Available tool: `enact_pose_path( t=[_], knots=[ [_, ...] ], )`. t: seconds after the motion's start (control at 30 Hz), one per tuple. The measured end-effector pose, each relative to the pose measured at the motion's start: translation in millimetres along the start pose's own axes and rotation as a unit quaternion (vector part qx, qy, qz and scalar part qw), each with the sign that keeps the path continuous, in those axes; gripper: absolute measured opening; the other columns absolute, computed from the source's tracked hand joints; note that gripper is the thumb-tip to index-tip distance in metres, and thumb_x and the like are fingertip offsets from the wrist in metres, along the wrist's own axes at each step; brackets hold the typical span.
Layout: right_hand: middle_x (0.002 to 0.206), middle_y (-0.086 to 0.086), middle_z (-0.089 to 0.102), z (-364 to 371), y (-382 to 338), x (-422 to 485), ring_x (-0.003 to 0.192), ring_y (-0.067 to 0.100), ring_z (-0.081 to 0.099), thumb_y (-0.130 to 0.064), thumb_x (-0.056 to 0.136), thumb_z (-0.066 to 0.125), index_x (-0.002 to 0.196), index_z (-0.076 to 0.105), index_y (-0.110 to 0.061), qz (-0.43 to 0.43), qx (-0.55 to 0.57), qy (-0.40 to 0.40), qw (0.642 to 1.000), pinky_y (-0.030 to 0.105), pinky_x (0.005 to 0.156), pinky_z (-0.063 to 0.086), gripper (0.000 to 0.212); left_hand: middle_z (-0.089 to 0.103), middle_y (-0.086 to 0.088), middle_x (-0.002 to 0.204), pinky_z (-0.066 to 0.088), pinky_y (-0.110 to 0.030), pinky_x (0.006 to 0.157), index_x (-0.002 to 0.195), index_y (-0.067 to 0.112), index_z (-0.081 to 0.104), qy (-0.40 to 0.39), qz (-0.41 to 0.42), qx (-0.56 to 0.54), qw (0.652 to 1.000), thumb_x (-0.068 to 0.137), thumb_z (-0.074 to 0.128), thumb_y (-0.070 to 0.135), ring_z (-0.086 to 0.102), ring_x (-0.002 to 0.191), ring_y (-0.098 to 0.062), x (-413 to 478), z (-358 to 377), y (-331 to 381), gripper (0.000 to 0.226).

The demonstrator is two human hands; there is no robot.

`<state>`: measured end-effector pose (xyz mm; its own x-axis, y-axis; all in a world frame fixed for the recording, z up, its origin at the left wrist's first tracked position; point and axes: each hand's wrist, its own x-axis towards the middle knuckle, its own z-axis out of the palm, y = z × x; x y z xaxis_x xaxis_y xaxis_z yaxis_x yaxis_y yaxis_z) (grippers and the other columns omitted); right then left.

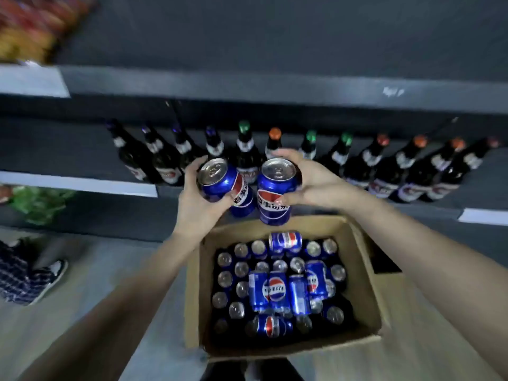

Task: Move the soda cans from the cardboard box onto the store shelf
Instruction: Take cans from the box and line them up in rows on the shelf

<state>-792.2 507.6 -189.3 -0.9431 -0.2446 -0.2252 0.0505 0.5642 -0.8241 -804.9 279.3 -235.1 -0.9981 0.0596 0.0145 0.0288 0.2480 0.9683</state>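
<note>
Spanning the upper half of the frame: dark store shelf (275,89), two tiers visible. Ranged along the lower tier, centre to right: row of dark bottles (384,171) with coloured caps, upright and close-packed. Blurred red and yellow goods (27,28) at upper left; green packaged goods (38,202) at mid left.

Standing on the pale floor (82,312) at lower centre, just before the shelf: open cardboard box (362,270). Filled with blue soda cans (242,270) — most upright with silver tops showing, several lying on their sides across the top layer.

Raised above the far edge of the box, in front of the bottles: both hands, one can apiece. Wrapped in the left hand (198,204): left can (222,185), fingers curled over the far side, thumb across the front, top tilted toward upper left. Gripped by the right hand (316,180): right can (275,193), fingers round the far side, thumb on the label, near upright. Held cans close at their lower ends; contact not determinable. Neither can on the shelf.

At lower left edge: another person's shoe (52,273) and checked trouser leg (13,276) — blurred.
</note>
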Motion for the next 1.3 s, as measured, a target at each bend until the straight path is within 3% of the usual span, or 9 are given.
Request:
enact_pose_path(
  t=[0.1, 0.17, 0.23, 0.43, 0.53, 0.63, 0.93, 1.17, 1.3],
  knots=[
    [0.119, -0.012, 0.055, -44.6, -66.4, -13.0, 0.102, -0.01, 0.056, 0.002, 0.071, 0.079, 0.138, 0.036, -0.019, -0.059, 0.01, 0.008, 0.998, 0.006, 0.091, 0.041, 0.083, 0.062, -0.001, 0.114, 0.05, -0.026, 0.091, 0.117, 0.03, 0.045, 0.01, 0.074, -0.05, 0.996, 0.062, 0.073, 0.031, 0.063, 0.101, -0.011, 12.5, -23.5, 75.8, 0.062],
    [0.121, -0.013, 0.053, -70.8, -106.0, -14.6, 0.102, -0.013, 0.054, 0.003, 0.072, 0.077, 0.138, 0.036, -0.022, -0.092, 0.01, 0.02, 0.996, 0.003, 0.089, 0.04, 0.081, 0.064, 0.002, 0.107, 0.051, -0.019, 0.086, 0.115, 0.026, 0.048, 0.015, 0.106, -0.069, 0.992, 0.073, 0.074, 0.015, 0.064, 0.093, -0.001, 28.9, -35.8, 121.3, 0.051],
    [0.125, -0.01, 0.053, -95.0, -140.7, -9.4, 0.108, -0.007, 0.054, 0.002, 0.074, 0.076, 0.136, 0.037, -0.025, -0.123, 0.018, 0.027, 0.992, 0.007, 0.092, 0.042, 0.078, 0.065, 0.005, 0.102, 0.052, -0.015, 0.08, 0.116, 0.021, 0.049, 0.013, 0.134, -0.088, 0.987, 0.085, 0.064, 0.001, 0.064, 0.085, 0.006, 47.8, -47.0, 163.2, 0.04],
    [0.129, -0.002, 0.055, -145.0, -207.8, 31.3, 0.114, 0.013, 0.057, 0.004, 0.079, 0.071, 0.134, 0.038, -0.03, -0.164, 0.022, 0.056, 0.985, 0.027, 0.097, 0.047, 0.073, 0.064, 0.013, 0.103, 0.05, -0.01, 0.075, 0.124, 0.017, 0.048, -0.048, 0.176, -0.053, 0.982, 0.086, 0.063, -0.002, 0.063, 0.087, 0.011, 116.6, -83.0, 235.5, 0.046],
    [0.128, -0.005, 0.053, -149.5, -221.8, 57.9, 0.108, 0.004, 0.056, 0.003, 0.082, 0.068, 0.143, 0.032, -0.025, -0.148, 0.001, 0.069, 0.987, 0.024, 0.093, 0.048, 0.076, 0.064, 0.007, 0.11, 0.052, -0.015, 0.083, 0.129, 0.015, 0.048, -0.101, 0.167, -0.006, 0.981, 0.081, 0.069, -0.002, 0.063, 0.095, 0.002, 158.4, -97.3, 242.5, 0.055],
    [0.132, -0.003, 0.052, -140.9, -219.0, 89.1, 0.113, 0.008, 0.054, 0.002, 0.083, 0.067, 0.147, 0.027, -0.021, -0.119, -0.019, 0.081, 0.989, 0.021, 0.094, 0.046, 0.078, 0.063, -0.003, 0.115, 0.051, -0.019, 0.087, 0.128, 0.011, 0.048, -0.135, 0.148, 0.016, 0.98, 0.078, 0.071, -0.006, 0.061, 0.099, -0.007, 198.2, -103.4, 235.4, 0.057],
    [0.141, -0.001, 0.047, -117.1, -197.1, 188.2, 0.13, 0.015, 0.046, -0.004, 0.084, 0.067, 0.149, 0.025, -0.023, -0.031, 0.001, 0.14, 0.99, 0.03, 0.109, 0.037, 0.08, 0.062, -0.002, 0.119, 0.045, -0.029, 0.098, 0.123, 0.017, 0.047, -0.198, 0.117, 0.017, 0.973, 0.078, 0.072, -0.004, 0.06, 0.106, -0.009, 305.1, -106.6, 169.7, 0.056],
    [0.146, -0.004, 0.039, -116.0, -199.8, 217.9, 0.132, 0.012, 0.04, 0.001, 0.089, 0.06, 0.151, 0.017, -0.027, -0.022, -0.014, 0.152, 0.988, 0.022, 0.105, 0.034, 0.081, 0.063, 0.007, 0.117, 0.046, -0.029, 0.099, 0.124, 0.029, 0.046, -0.223, 0.121, 0.005, 0.967, 0.081, 0.07, 0.002, 0.058, 0.113, -0.012, 342.1, -107.2, 157.6, 0.056],
    [0.142, -0.012, 0.038, -110.3, -191.2, 222.7, 0.13, 0.01, 0.043, 0.001, 0.084, 0.067, 0.151, -0.006, -0.035, -0.017, 0.052, 0.164, 0.985, 0.029, 0.111, 0.033, 0.106, 0.056, 0.012, 0.124, 0.04, -0.029, 0.103, 0.143, 0.03, 0.027, -0.246, 0.09, 0.028, 0.965, 0.077, 0.078, 0.016, 0.053, 0.118, -0.01, 338.0, -107.9, 157.8, 0.085]
  ],
)
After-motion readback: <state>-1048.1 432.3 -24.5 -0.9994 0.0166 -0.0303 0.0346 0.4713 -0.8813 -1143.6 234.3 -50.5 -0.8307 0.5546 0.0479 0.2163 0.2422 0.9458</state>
